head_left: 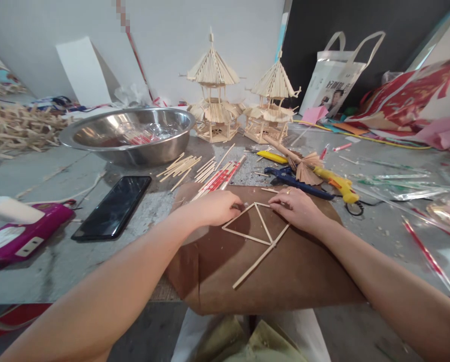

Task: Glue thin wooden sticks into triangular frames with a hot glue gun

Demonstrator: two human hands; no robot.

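A flat, open frame of pale, thin wooden sticks (pixel 263 224) lies on a smooth brown sheet with creased edges (pixel 285 276), at the near side of the grey, scuffed table (pixel 51 281). Three sticks form a closed triangle; a short one leads right from its top corner, and a longer one runs diagonally past its lower right corner, one end towards the person, the other beside the right hand (pixel 295 207).

The left hand (pixel 225 207) comes in low from the left, forearm slanting across the sheet's edge, back of the hand up. Its fingers are curled inward at the frame's upper left side; whether they pinch the stick cannot be told. The right hand, a ring on one finger, reaches in from the right with bent fingers, tips at the end of the short upper stick; its grip is also unclear.

Just beyond the sheet lie loose pale square-cut sticks (pixel 180 167) and a red-and-white printed packet of sticks (pixel 223 177). To the right are a yellow-handled cutter (pixel 272 157), a blue plastic-handled tool (pixel 298 183) and a yellow glue gun (pixel 338 185). A glossy black phone (pixel 114 207) and a magenta plastic power strip (pixel 31 231) lie on the left. Farther back stand a wide, shiny steel basin (pixel 127 134) and two tiered stick pagodas with ribbed, pointed roofs (pixel 213 108).
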